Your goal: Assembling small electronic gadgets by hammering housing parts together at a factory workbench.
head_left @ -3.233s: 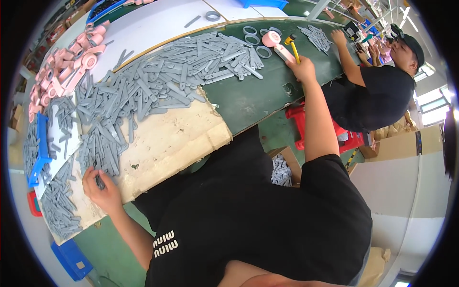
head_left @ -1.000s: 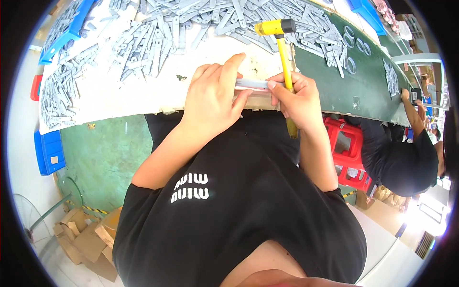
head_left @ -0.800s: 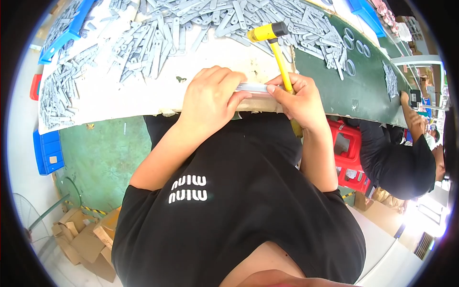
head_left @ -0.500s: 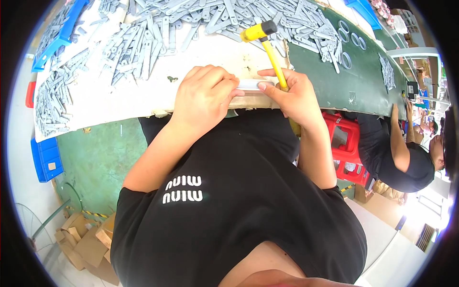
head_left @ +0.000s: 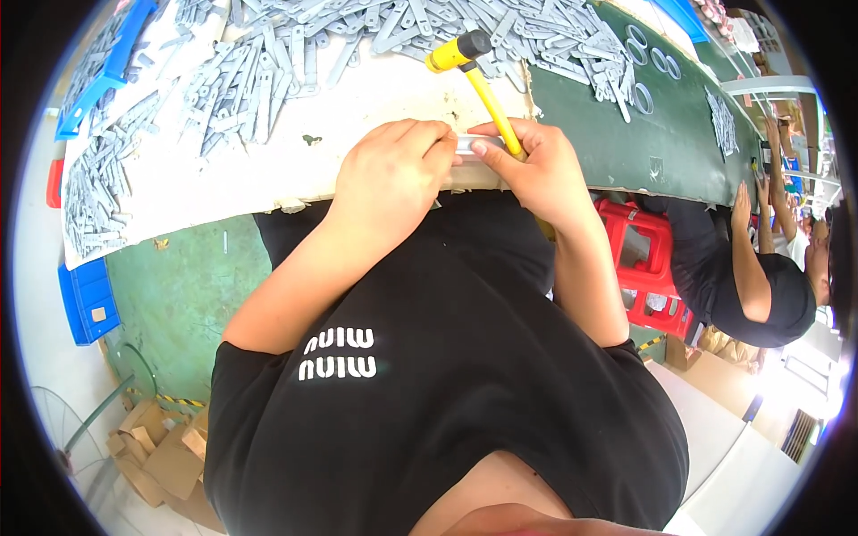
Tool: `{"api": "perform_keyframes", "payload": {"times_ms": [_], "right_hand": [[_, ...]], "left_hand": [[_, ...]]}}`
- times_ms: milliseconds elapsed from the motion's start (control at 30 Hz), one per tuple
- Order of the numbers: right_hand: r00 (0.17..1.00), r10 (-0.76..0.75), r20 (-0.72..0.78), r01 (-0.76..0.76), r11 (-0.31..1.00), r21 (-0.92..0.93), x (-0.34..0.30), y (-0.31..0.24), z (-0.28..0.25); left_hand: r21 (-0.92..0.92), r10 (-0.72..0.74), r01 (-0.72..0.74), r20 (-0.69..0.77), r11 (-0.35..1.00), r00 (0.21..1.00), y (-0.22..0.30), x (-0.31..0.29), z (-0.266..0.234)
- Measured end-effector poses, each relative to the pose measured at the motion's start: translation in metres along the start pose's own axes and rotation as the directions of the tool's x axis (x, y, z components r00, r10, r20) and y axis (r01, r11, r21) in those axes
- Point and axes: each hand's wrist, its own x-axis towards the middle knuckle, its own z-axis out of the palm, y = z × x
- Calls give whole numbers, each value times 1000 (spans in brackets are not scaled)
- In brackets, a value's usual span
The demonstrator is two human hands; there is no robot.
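1. Hands meet at the near edge of the workbench, just above the person's black shirt. The left hand is curled, its fingertips pressed down on one end of a small grey strip.
2. The right hand pinches the other end of that grey strip between thumb and forefinger, and its remaining fingers are wrapped round the yellow handle of a hammer. The strip lies flat on the pale worn pad at the bench edge, between the two hands.
3. The hammer's shaft slants up and away from the right hand; its yellow and black head hangs above the pale pad, just short of the heap beyond.
4. Farther back, a heap of grey flat parts spreads across the pale pad and onto the green bench top.
5. At the far right, grey rings lie on the green surface, and another person in a black shirt leans at the same bench beside a red stool.
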Motion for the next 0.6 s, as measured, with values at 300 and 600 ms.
{"api": "perform_keyframes", "payload": {"times_ms": [300, 600], "right_hand": [[908, -385, -163, 393, 919, 21, -58, 27, -26], [976, -188, -109, 166, 969, -184, -103, 30, -30]], "left_hand": [[25, 18, -17, -38, 1000, 999, -1, -1, 3], [32, 5, -4, -29, 999, 1000, -2, -2, 5]]}}
